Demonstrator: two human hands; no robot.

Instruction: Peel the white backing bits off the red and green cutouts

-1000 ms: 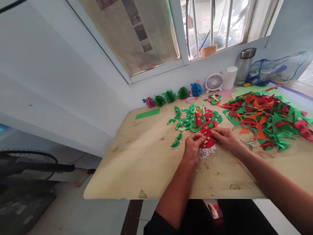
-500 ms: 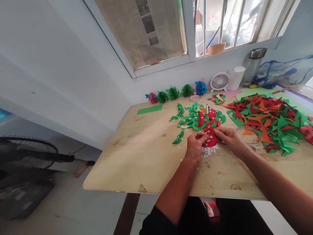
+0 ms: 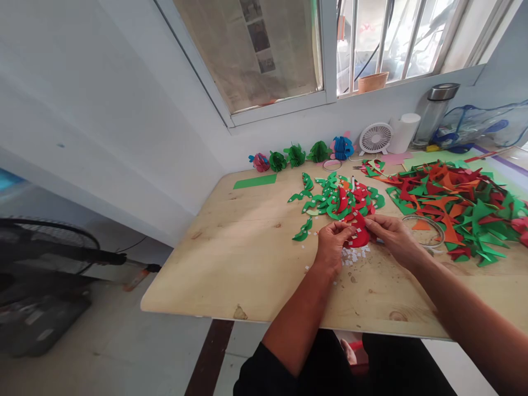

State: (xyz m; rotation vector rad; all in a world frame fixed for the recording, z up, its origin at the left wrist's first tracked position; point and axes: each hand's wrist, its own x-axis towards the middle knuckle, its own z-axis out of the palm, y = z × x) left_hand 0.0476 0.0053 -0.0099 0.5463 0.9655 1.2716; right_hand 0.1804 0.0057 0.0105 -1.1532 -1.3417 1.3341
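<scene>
A rounded red paper cutout [image 3: 361, 237] with small white squares on it is between my two hands, just above the table. My left hand [image 3: 331, 242] pinches its left side with thumb and fingers. On the opposite side, the thumb and fingers of my right hand [image 3: 391, 234] are pressed together at the cutout's right edge. Loose white paper squares [image 3: 353, 256] are scattered on the wood just below it. Beyond my hands lies a heap of green cutouts [image 3: 330, 192] and red ones, many dotted with the same white squares.
A large pile of red, green and orange paper scraps [image 3: 462, 203] covers the right side, with a tape ring [image 3: 429, 230] beside it. Paper honeycomb figures [image 3: 296, 156], a small white fan [image 3: 375, 138] and a glass bottle [image 3: 434, 118] stand along the wall.
The view has shifted slightly, so the surroundings sit a little further right. Both hands keep nearly the same pose at the red cutout.
</scene>
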